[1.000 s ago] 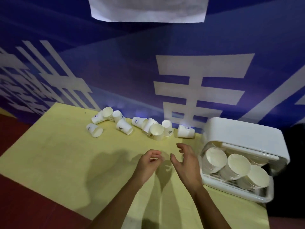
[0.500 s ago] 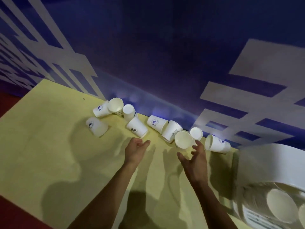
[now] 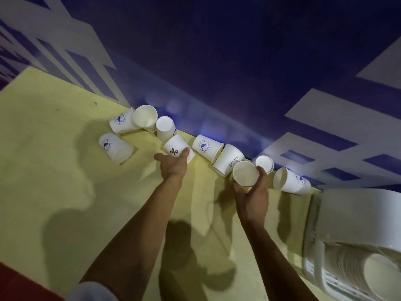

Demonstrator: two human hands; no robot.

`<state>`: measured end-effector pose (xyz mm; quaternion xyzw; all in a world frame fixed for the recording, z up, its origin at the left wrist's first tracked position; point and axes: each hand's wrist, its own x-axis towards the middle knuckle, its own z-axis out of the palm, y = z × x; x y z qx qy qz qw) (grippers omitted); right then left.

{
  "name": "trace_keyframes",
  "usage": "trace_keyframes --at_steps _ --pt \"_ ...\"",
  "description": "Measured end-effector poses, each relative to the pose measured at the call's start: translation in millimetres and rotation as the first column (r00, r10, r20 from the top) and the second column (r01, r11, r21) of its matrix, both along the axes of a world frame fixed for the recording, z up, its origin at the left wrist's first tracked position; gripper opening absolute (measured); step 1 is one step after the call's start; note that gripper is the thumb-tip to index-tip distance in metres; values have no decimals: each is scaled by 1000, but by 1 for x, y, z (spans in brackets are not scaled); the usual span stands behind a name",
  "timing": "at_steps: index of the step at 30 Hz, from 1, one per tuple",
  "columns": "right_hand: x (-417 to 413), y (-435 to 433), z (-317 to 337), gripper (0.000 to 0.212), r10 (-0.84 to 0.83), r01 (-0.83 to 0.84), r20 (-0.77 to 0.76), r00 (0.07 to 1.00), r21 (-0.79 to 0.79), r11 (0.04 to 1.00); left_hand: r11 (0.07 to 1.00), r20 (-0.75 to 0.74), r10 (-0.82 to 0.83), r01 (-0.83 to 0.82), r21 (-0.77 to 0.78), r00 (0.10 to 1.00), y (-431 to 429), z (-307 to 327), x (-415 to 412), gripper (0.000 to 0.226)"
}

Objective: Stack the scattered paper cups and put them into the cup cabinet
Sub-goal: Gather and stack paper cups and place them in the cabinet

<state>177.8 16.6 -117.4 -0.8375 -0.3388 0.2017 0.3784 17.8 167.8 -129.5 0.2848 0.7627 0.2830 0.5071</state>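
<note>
White paper cups all along the back of the yellow table, tipped on their sides, close to the blue wall. Curls the right hand round one open cup, mouth turned up toward the camera, likely ready for taking another cup inside. Reaches out with the left hand, spread wide, fingertips just touching the cup with the % mark, thumb out to the side and not yet closed round it. Probably going for two at once to start a stack quickly. Off to the right, near the last cup, the white cup cabinet, cut off by the edge, with stacked cups already inside. No telling the room left in there. Dim light too, so hard to read the small marks on the far cups. Bottom of the held cup hidden behind its own rim and the fingers.
</note>
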Motion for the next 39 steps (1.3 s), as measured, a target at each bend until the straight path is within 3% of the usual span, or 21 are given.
trace_keyframes --at_steps 4,8,15,26,32,39 --pt "-1 -7 16 84 1 -2 -29 1000 -14 1000 999 -1 -31 30 43 1000 -16 7 -2 74" --pt "-5 -30 41 68 25 -23 -47 999 44 999 997 70 -53 49 53 996 -58 25 4 62" --pt "17 -82 107 60 -44 57 -63 997 220 974 929 144 -319 279 244 937 -134 91 37 43" --pt "106 -216 180 68 -99 122 -90 991 302 946 714 215 -675 551 431 706 -246 160 110 56" --pt "168 -288 187 71 -264 283 -104 959 312 907 583 208 -801 651 485 562 -304 178 172 61" --pt "223 -356 165 63 -313 345 -171 934 202 917 501 168 -857 708 498 488 -346 178 213 68"
